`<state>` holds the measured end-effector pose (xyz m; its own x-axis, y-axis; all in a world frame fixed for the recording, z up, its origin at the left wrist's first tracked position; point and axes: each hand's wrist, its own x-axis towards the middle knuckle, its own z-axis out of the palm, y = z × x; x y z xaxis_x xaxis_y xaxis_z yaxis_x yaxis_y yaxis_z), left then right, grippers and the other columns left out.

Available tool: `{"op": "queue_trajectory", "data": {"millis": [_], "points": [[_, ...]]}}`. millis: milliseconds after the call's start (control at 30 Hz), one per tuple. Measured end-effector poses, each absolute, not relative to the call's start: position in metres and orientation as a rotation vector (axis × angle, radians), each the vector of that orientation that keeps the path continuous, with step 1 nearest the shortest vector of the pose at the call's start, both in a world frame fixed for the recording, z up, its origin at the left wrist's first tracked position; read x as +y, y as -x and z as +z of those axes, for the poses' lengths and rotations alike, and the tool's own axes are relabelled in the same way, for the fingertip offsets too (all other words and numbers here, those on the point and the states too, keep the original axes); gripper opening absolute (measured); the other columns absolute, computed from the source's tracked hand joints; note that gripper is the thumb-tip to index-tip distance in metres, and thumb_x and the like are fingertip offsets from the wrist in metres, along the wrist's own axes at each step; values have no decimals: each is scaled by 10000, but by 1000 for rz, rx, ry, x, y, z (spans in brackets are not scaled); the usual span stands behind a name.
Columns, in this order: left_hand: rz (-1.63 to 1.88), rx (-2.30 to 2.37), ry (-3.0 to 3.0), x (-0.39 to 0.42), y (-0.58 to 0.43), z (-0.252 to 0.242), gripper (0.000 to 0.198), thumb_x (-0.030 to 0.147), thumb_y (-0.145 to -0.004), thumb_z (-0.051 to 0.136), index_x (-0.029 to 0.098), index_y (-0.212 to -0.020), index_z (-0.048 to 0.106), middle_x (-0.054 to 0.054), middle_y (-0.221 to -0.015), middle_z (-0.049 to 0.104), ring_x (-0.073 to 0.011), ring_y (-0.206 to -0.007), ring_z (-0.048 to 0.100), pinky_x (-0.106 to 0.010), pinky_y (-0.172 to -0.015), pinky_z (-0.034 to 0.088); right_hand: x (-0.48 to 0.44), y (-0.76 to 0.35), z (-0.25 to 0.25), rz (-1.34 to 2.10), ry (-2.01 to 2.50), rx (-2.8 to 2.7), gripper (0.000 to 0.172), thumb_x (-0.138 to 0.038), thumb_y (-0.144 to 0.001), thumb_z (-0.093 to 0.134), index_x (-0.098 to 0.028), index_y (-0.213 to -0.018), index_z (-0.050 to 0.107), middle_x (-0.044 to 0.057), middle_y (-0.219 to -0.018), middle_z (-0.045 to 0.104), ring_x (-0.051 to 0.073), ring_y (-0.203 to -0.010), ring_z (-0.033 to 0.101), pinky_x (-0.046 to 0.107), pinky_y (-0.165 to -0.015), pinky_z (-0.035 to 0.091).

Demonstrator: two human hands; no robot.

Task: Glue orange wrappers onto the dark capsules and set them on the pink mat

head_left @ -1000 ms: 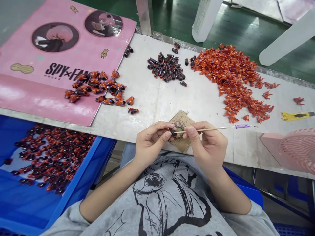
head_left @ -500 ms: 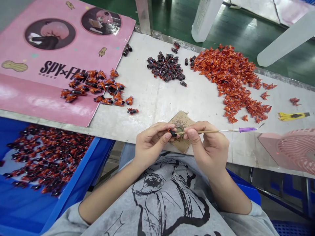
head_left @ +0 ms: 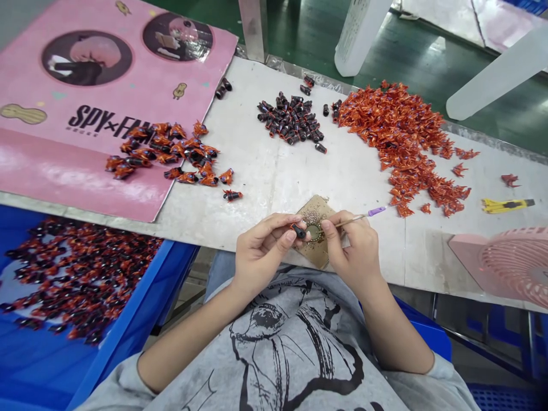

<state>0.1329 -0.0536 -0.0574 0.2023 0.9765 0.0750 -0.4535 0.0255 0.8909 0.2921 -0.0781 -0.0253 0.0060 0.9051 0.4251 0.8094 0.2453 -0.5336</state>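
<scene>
My left hand pinches a small black part with an orange edge between thumb and fingertips. A thin stick with a purple sleeve is held in my right hand, close to the right of the left one; its tip is hard to make out. Beneath both hands lies a brown cardboard piece speckled with dark dots, with a round greenish spot in its middle. Black cylindrical parts are heaped behind, and a large pile of orange spiky parts spreads to their right.
Joined orange-and-black pieces lie partly on a pink printed board at left. A blue bin below holds many more. At right are a yellow cutter and a pink fan. Pale posts stand behind the table.
My right hand has shifted slightly left, and the stick now slants upward with its purple end farther left. The stick has come away from the black part, whose end now faces more toward the view.
</scene>
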Motion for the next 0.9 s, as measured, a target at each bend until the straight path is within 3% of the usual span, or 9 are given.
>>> {"op": "queue_trajectory", "data": {"millis": [367, 900], "points": [[1200, 755, -1023, -53, -132, -49, 137, 235, -813, 793, 199, -944, 772, -41, -837, 789, -147, -692, 751, -234, -673, 630, -82, -284, -11, 457, 1439, -1358, 190, -231, -964, 563, -203, -785, 619, -30, -625, 616, 109, -534, 574, 242, -519, 429], [1198, 781, -1051, -53, -131, -49, 128, 248, -783, 818, 205, -898, 782, -42, -846, 790, -164, -743, 761, -221, -666, 633, -79, -270, -4, 580, 1351, -1345, 164, -186, -940, 580, -206, -786, 635, -20, -653, 673, 116, -577, 629, 244, -554, 501]]}}
